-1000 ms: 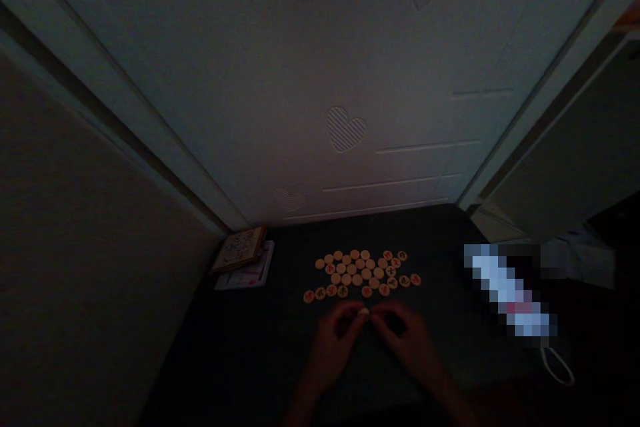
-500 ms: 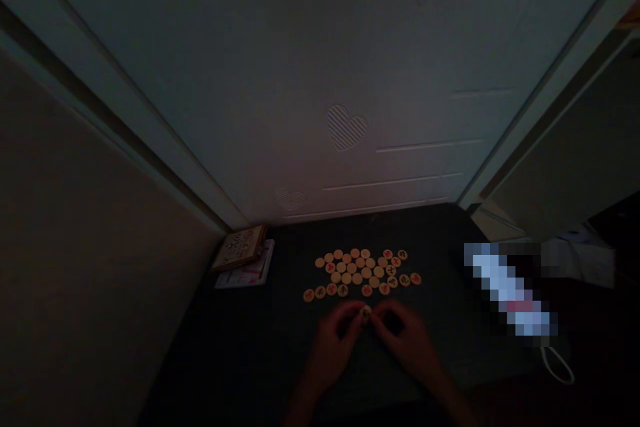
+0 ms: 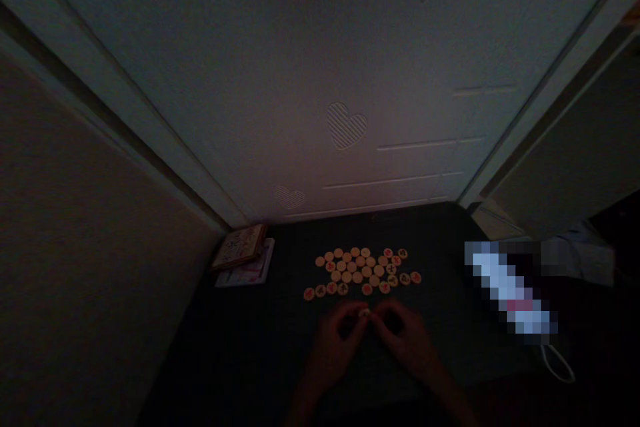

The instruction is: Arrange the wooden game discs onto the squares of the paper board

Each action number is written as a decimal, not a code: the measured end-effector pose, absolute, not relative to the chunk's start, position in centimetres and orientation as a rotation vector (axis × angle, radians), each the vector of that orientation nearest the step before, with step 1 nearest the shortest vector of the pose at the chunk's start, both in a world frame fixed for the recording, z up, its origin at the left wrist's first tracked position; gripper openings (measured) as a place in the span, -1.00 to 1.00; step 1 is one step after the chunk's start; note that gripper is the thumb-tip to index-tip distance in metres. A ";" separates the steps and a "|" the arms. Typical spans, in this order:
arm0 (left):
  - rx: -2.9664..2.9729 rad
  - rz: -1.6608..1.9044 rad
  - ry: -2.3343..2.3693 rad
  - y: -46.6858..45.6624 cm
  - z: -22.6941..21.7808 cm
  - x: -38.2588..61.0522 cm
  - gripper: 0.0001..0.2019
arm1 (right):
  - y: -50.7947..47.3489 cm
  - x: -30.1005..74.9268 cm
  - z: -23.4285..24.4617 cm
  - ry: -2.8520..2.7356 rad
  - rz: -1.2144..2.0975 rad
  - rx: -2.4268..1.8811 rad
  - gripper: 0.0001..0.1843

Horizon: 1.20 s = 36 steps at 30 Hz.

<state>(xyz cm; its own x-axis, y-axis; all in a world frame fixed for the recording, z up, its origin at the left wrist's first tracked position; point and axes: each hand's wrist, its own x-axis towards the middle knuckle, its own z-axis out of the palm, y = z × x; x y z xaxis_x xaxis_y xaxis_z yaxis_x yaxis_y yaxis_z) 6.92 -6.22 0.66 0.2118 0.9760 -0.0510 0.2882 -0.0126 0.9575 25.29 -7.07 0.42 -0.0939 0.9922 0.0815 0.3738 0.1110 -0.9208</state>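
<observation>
One round wooden Chinese chess piece (image 3: 365, 313) is pinched between the fingertips of both hands, low over the dark tabletop. My left hand (image 3: 336, 333) grips it from the left, and my right hand (image 3: 406, 337) closes on it from the right. Fingers cover much of the piece, so its marking is hard to read. Just beyond my fingertips lie several more Chinese chess pieces (image 3: 351, 267) in loose rows. Many of these show plain faces, while others, mostly along the front and right, carry red or dark characters.
At the left rear of the dark table (image 3: 240, 333), a patterned wooden box (image 3: 241, 245) rests on a flat pale booklet (image 3: 245, 273). A blurred-out bright object (image 3: 510, 290) with a white cord loop (image 3: 557, 367) is on the right. Behind stands a pale panel (image 3: 300, 80) with embossed hearts.
Between my fingertips the held piece has tilted, so less of its marked face shows. Both hands stay in nearly the same place, and the pieces on the table have not moved.
</observation>
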 end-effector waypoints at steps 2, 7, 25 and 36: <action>1.510 0.869 1.264 -6.2 0.7 7.0 -0.75 | -7.1 25.3 0.4 -1.600 0.993 -1.382 -0.80; 1.524 0.898 1.265 -6.1 0.8 7.1 -0.79 | -7.1 25.5 0.2 -1.615 0.999 -1.377 -0.82; 1.578 0.929 1.234 -6.2 0.9 6.9 -0.77 | -7.0 25.5 -0.5 -1.614 1.015 -1.360 -0.80; 1.589 0.932 1.164 -6.6 -0.3 6.9 -0.68 | -7.0 25.5 -0.3 -1.614 1.006 -1.363 -0.79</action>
<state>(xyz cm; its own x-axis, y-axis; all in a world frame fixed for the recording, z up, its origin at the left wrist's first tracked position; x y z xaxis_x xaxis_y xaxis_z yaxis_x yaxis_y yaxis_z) 6.85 -6.61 -0.27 0.2644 0.9630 0.0517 0.2608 -0.1230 0.9575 25.47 -7.04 -0.32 -0.1200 0.9902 0.0710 0.3720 0.1112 -0.9215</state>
